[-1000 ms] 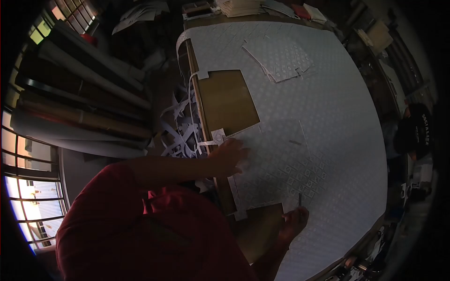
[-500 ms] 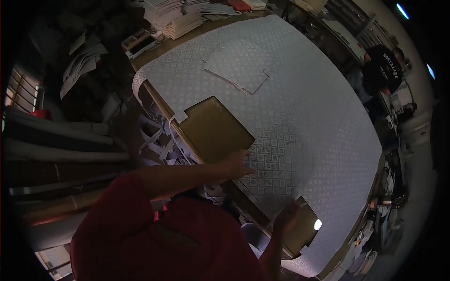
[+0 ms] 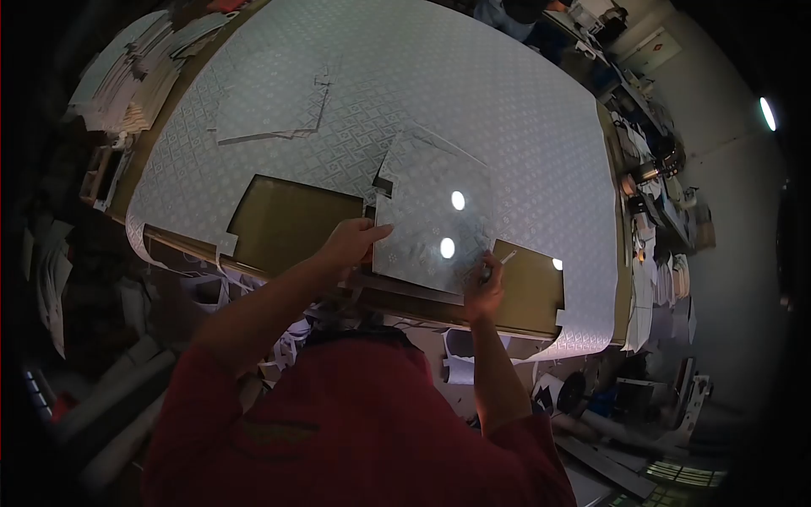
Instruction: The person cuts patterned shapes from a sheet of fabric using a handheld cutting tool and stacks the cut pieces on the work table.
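Note:
A glossy, notched panel (image 3: 431, 211) with two bright reflections rests over the patterned sheet (image 3: 541, 169) at the table's near side. My left hand (image 3: 353, 242) pinches its left edge, thumb on top. At the right edge, my right hand (image 3: 485, 283) is closed around a slim, pale, pen-like tool (image 3: 508, 255), its fingers touching the panel's corner. Whether the panel is clear or printed with the pattern, I cannot tell. Brown notched openings in the sheet, a left one (image 3: 296, 221) and a right one (image 3: 530, 291), flank the panel.
Another notched piece (image 3: 270, 101) lies farther back on the sheet. Stacks of paper (image 3: 127, 76) stand at the far left, beside a small wooden box (image 3: 106, 173). Scraps hang under the near table edge. A person (image 3: 507, 17) is at the back.
My view has turned to the right. My left hand has gone from flat over the sheet to gripping the panel's edge. The panel's near side appears raised, and my right hand has reached its right edge.

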A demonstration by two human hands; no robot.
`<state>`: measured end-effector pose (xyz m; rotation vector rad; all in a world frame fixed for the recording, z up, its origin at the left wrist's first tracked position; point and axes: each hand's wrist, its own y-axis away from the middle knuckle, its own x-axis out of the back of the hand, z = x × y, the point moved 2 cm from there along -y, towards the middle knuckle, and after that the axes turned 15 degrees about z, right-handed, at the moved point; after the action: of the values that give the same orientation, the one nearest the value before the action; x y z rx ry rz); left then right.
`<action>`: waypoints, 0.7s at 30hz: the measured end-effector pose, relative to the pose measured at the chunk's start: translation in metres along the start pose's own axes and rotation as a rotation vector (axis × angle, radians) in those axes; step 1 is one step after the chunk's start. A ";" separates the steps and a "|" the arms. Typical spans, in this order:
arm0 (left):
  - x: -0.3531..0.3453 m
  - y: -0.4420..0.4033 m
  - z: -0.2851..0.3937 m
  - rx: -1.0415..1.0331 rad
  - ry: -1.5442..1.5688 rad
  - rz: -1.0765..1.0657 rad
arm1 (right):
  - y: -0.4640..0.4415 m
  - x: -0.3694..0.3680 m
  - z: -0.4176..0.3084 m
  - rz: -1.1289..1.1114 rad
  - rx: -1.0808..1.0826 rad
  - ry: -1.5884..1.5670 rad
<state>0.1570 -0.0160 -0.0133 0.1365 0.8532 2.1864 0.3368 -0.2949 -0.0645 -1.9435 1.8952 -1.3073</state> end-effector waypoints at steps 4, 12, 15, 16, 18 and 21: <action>-0.032 0.005 0.017 -0.038 0.231 0.033 | 0.001 -0.002 -0.002 0.012 -0.133 -0.068; 0.009 0.034 0.009 -0.134 0.105 0.160 | -0.005 0.005 -0.013 0.063 -0.012 -0.034; 0.038 0.060 0.016 -0.148 0.052 0.196 | -0.002 0.010 -0.014 0.033 0.017 -0.095; 0.042 0.063 0.013 -0.149 0.049 0.222 | -0.001 0.011 -0.018 0.009 0.028 -0.112; 0.063 0.068 -0.002 -0.170 0.114 0.254 | 0.002 0.002 -0.034 -0.044 0.052 -0.196; 0.058 0.076 -0.010 -0.067 0.223 0.302 | 0.014 -0.015 -0.057 -0.150 -0.246 -0.345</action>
<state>0.0657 -0.0176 0.0166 -0.0138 0.9295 2.5461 0.2928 -0.2587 -0.0454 -2.2901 1.8344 -0.7273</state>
